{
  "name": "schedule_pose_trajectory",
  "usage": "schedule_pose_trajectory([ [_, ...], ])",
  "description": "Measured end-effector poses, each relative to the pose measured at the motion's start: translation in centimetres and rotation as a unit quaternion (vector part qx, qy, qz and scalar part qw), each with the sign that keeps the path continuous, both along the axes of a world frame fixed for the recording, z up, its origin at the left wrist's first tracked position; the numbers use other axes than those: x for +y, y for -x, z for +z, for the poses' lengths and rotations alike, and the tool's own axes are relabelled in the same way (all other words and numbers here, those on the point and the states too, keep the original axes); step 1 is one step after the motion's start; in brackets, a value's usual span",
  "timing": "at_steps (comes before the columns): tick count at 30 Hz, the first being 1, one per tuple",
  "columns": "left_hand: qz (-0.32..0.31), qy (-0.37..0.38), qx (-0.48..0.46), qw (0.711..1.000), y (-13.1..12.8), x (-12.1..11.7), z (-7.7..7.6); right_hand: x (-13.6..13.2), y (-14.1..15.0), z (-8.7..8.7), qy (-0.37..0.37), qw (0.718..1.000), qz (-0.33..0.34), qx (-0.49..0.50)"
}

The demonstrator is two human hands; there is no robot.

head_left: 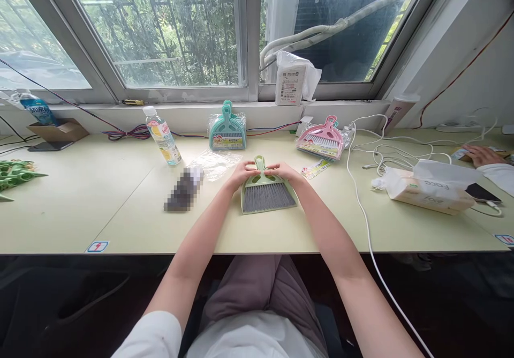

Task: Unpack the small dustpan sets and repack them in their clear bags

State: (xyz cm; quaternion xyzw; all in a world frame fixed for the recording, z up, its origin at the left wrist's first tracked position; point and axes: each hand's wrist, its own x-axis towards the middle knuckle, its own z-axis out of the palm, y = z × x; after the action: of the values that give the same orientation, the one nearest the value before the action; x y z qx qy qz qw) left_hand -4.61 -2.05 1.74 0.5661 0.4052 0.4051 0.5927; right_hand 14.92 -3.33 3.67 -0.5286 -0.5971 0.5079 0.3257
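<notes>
"While the left hand (246, 173) and the right hand (282, 171) are holding from opposite sides, where is the dustpan (289, 188) sitting?"

"It is sitting at the desk (209, 235), directly before the person. The brush (269, 197) is nesting inside it, bristles facing the near edge. Both hands are gripping the set by its handle end, fingers curling narrowly."

"What are the bags containing?"

"One clear bag (210, 127) is enclosing a teal dustpan set (227, 127); another (346, 136) is covering a pink set (323, 138)."

"And the remaining containers?"

"On the right, a tissue pack (428, 193) is showing a sheet at its top. On the left, a blue bottle (39, 109) is standing at a cardboard box (76, 129); whether inside or behind, I am not able to tell."
</notes>
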Motion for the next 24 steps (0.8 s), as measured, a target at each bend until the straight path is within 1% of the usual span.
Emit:
schedule_pose_trajectory([
  [3, 0.006, -0.005, 0.005, 1.0, -0.2, -0.3, 0.2, -0.3, 0.2, 0.2, 0.0, 1.0, -0.016, 0.001],
  [6, 0.021, -0.009, 0.001, 1.0, -0.5, -0.8, 0.8, -0.6, 0.5, 0.6, -0.008, 0.999, -0.022, 0.022],
  [7, 0.03, -0.01, 0.0, 1.0, -0.4, -1.0, 1.1, -0.7, 0.7, 0.7, -0.013, 0.999, -0.04, 0.026],
  [9, 0.035, -0.01, 0.009, 0.999, -0.2, -1.4, 1.6, -0.9, 0.9, 1.0, -0.03, 0.994, -0.097, 0.027],
  [10, 0.021, -0.004, 0.02, 1.0, -0.1, -1.6, 1.7, -0.9, 0.9, 1.1, -0.042, 0.991, -0.127, 0.023],
  [12, -0.029, 0.02, 0.036, 0.999, 0.3, -1.6, 1.7, -1.0, 0.6, 1.5, -0.063, 0.983, -0.175, 0.002],
  [13, -0.052, 0.033, 0.036, 0.997, 0.4, -1.5, 1.5, -1.0, 0.2, 1.6, -0.075, 0.977, -0.197, -0.021],
  [14, -0.061, 0.044, 0.03, 0.997, 0.5, -1.3, 1.1, -0.9, -0.3, 1.7, -0.088, 0.97, -0.222, -0.054],
  [15, -0.053, 0.049, 0.019, 0.997, 0.5, -0.9, 0.7, -0.8, -1.0, 1.6, -0.102, 0.957, -0.253, -0.097],
  [16, -0.031, 0.049, 0.005, 0.998, 0.6, -0.5, 0.2, -0.7, -1.9, 1.4, -0.119, 0.937, -0.291, -0.15],
  [18, 0.025, 0.044, -0.026, 0.998, 0.6, 0.5, -0.7, -0.3, -3.5, 0.4, -0.144, 0.884, -0.358, -0.263],
  [19, 0.053, 0.041, -0.044, 0.997, 0.7, 1.0, -1.1, -0.1, -4.3, -0.3, -0.15, 0.863, -0.369, -0.31],
  [20, 0.079, 0.041, -0.063, 0.994, 0.7, 1.4, -1.4, 0.2, -4.8, -1.2, -0.137, 0.856, -0.36, -0.344],
  [21, 0.102, 0.044, -0.081, 0.99, 0.8, 1.8, -1.7, 0.5, -5.2, -2.0, -0.114, 0.858, -0.34, -0.366],
  [22, 0.123, 0.051, -0.096, 0.986, 0.9, 2.1, -1.8, 0.9, -5.3, -2.8, -0.094, 0.862, -0.321, -0.38],
  [24, 0.161, 0.072, -0.114, 0.978, 1.0, 2.6, -2.0, 1.5, -5.0, -3.9, -0.067, 0.879, -0.282, -0.379],
])
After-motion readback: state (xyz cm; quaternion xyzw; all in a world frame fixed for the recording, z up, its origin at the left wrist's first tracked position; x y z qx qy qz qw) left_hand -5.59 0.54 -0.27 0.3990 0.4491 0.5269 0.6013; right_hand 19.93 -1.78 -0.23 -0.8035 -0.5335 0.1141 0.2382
